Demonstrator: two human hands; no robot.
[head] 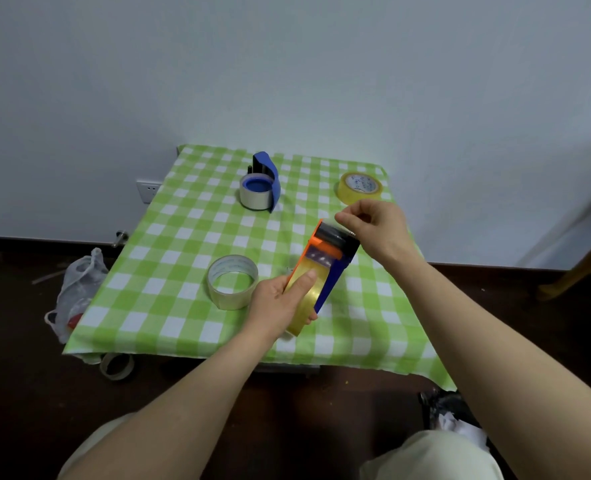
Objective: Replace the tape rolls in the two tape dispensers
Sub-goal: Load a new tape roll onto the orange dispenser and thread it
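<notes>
1. a table under a green and white checked cloth (169,237) stands against a pale wall.
2. the left hand (276,303) grips the orange and blue dispenser (325,251) above the near middle of the table. its fingers curl under the body and its thumb presses flat on the yellowish roll (304,296) loaded in it.
3. the dispenser is tilted, its black roller (332,235) pointing toward the far right corner.
4. the right hand (373,226) is at the dispenser's far end, just above the roller. its fingers are curled, with thumb and forefinger pinched together. i cannot tell whether a tape end lies between them.
5. the blue dispenser (268,174) stands near the far edge, left of the middle, with a silvery roll (252,199) seated on its blue hub.
6. a loose yellow roll (360,187) lies flat near the far right corner, just beyond the right hand.
7. a pale, clear roll (232,281) lies flat toward the near left part of the table, just beside the left hand. i cannot tell whether they touch.
8. on the dark floor off the left edge sits a white plastic bag (79,285).
9. another tape roll (116,366) lies on the floor below the near left corner.
10. a wall socket (147,191) shows beside the far left corner.
</notes>
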